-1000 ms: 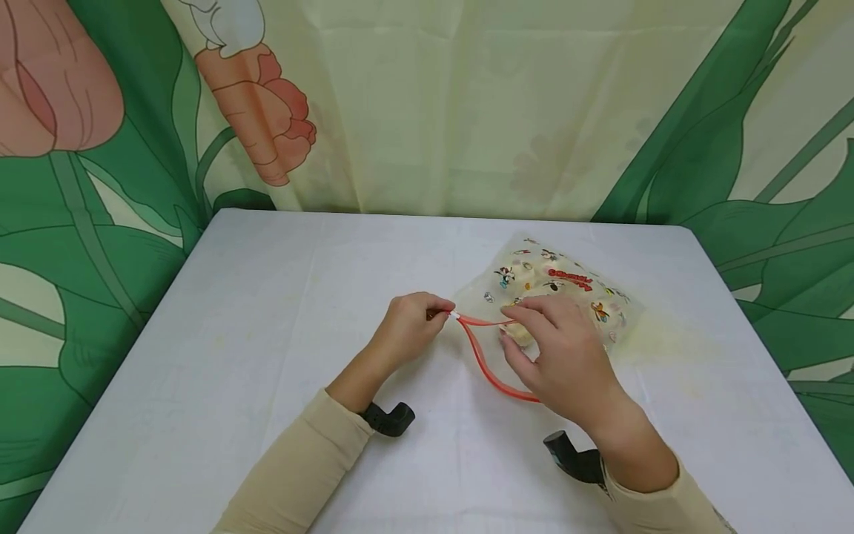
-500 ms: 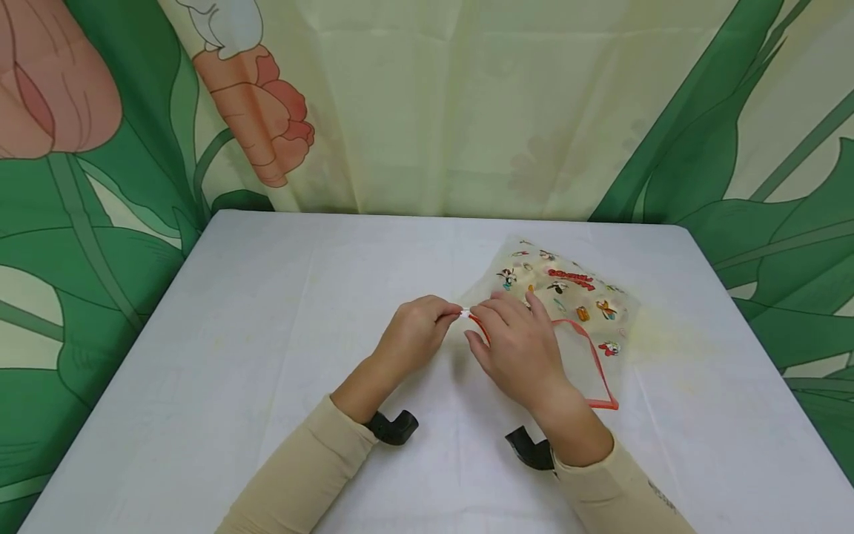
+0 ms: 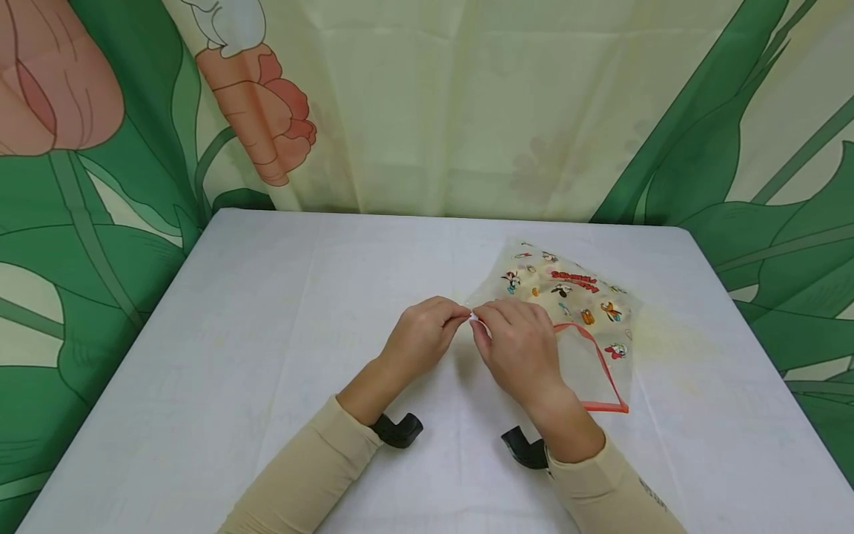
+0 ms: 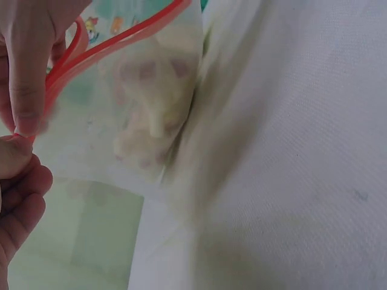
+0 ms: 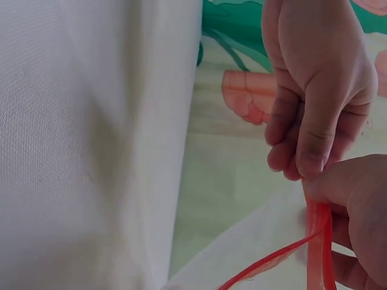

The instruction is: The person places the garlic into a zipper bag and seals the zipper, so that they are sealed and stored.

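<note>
A clear zip bag [image 3: 560, 293] with small cartoon prints and red lettering lies tilted over the table, its red zip edge [image 4: 121, 42] toward me. Pale lumps [image 4: 151, 90] show through the plastic in the left wrist view. My left hand [image 3: 422, 334] pinches the end corner of the zip between thumb and fingers. Right beside it, my right hand [image 3: 523, 348] pinches the zip at a small white slider [image 3: 473, 316], the fingertips of both hands nearly meeting. Toward the right end the red edges [image 5: 272, 260] stand apart, so the bag's mouth gapes there.
A white cloth covers the table [image 3: 300, 297], with faint yellowish stains [image 3: 680, 356] to the right of the bag. A curtain [image 3: 454, 111] printed with leaves and a carrot hangs behind the far edge. Black camera mounts [image 3: 398, 430] sit under both wrists.
My right hand has moved left along the bag's edge to the white slider beside my left hand, and its fingers have closed on it. The left hand has shifted slightly right, still pinching the corner.
</note>
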`<state>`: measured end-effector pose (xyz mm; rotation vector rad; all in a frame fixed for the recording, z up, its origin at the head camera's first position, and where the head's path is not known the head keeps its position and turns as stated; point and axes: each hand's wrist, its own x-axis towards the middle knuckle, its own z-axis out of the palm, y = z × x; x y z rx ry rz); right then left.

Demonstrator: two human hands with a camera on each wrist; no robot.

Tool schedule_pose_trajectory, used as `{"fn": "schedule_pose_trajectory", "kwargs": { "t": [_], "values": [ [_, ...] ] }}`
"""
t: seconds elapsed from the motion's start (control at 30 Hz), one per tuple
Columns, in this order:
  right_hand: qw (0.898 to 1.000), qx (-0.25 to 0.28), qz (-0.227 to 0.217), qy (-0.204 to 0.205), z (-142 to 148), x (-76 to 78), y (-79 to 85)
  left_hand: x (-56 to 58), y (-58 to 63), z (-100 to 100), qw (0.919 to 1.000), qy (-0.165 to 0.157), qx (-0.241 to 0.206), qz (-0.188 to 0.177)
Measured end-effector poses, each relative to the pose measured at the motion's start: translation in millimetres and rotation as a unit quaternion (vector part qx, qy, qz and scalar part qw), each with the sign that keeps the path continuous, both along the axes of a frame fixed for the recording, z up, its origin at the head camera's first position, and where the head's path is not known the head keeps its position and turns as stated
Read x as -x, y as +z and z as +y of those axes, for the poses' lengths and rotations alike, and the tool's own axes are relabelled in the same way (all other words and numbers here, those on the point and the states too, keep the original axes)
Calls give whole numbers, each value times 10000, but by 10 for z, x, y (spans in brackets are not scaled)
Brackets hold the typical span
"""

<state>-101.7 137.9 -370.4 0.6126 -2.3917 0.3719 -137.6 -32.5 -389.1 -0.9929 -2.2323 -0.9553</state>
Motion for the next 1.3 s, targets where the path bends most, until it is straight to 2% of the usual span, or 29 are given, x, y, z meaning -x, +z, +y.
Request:
{"fn": "schedule_pose_trajectory", "kwargs": {
  "t": [0.43, 0.7, 0.87, 1.07, 1.3],
  "values": [
    [9993, 8, 366, -62, 32, 12, -51, 24, -26, 2, 9999, 78, 56, 67],
    [9990, -119, 135, -416, 111, -54, -40, 81, -46, -51, 9996, 265, -112, -45],
    [9987, -45, 164, -487, 189, -93, -59, 121, -66, -93, 9991, 404, -145, -48],
    [9982, 73, 184, -565, 280, -109, -108, 161, -66, -164, 9976, 614, -103, -318],
    [9961, 260, 591, -601, 328, -85, -142, 198, -50, -214, 9962, 763, -31, -414]
  ]
}}
